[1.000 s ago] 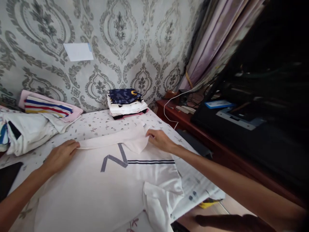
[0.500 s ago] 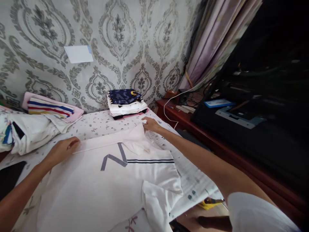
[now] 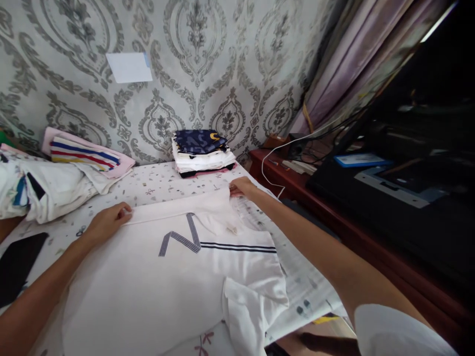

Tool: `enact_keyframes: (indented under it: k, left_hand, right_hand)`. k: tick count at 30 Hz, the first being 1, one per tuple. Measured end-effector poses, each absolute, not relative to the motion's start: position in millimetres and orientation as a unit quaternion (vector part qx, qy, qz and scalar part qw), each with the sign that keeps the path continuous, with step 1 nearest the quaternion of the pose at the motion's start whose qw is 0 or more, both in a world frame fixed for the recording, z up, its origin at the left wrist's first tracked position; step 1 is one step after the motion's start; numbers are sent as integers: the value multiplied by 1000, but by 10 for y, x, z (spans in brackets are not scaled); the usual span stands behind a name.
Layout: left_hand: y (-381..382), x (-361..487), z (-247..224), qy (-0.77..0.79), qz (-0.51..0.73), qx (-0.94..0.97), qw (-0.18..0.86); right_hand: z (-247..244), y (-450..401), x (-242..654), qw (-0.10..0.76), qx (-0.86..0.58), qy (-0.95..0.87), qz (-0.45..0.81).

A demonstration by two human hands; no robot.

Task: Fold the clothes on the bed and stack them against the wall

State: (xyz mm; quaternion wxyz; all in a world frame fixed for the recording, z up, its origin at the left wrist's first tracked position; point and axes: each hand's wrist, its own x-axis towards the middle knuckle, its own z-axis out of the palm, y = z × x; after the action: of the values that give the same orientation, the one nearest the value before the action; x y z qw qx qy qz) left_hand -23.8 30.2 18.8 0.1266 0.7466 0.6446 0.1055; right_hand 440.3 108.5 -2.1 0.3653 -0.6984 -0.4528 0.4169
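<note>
A white polo shirt [image 3: 148,291] lies spread on the patterned bed sheet [image 3: 156,185], with a dark striped zigzag and two dark lines across its chest. Its collar [image 3: 178,204] is laid out flat along the far edge. My left hand [image 3: 109,221] is closed at the collar's left end, its fingers curled on the cloth. At the opposite end my right hand [image 3: 242,187] pinches the collar's corner; its fingertips are partly hidden. One short sleeve [image 3: 243,306] rests loosely folded near the bed's right edge.
Folded clothes [image 3: 204,160] are stacked by the wall. To the left lie a heap of white clothes [image 3: 63,190], a striped folded garment [image 3: 85,154] and a black phone or tablet [image 3: 20,264]. A dark red cabinet [image 3: 274,173] with a white cable stands right of the bed.
The camera view has shifted slightly, so the scene sits a little to the right and higher. Both hands stay at the two collar ends, and my right hand's fingers have turned down onto the corner.
</note>
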Motion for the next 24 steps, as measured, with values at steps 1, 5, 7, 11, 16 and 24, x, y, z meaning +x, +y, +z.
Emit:
enact_keyframes:
  k: [1,5,7,11,16,24]
  left_hand:
    - [282,-221,202,647,106,745,123]
    - [214,-180,235,662,93,736,104]
    - [192,-192,255,671,79,731,100]
    - [156,-259,318,678,41,727,101]
    - [35,-185,413,670,47,739,50]
    - [-339,1155,431,394,156,891,162]
  right_hand:
    - [-8,1085,4400,355,-701,-461,413]
    - [1,1018,4383,308,-711,-531,342]
    - [-12,955,4369,295,-709,-574,285]
    - [-30,849,4365,279,-692,-642,175]
    - [28,860,4383,267,-694,-660,104]
    - [69,895,4267,284,-554,-760,185]
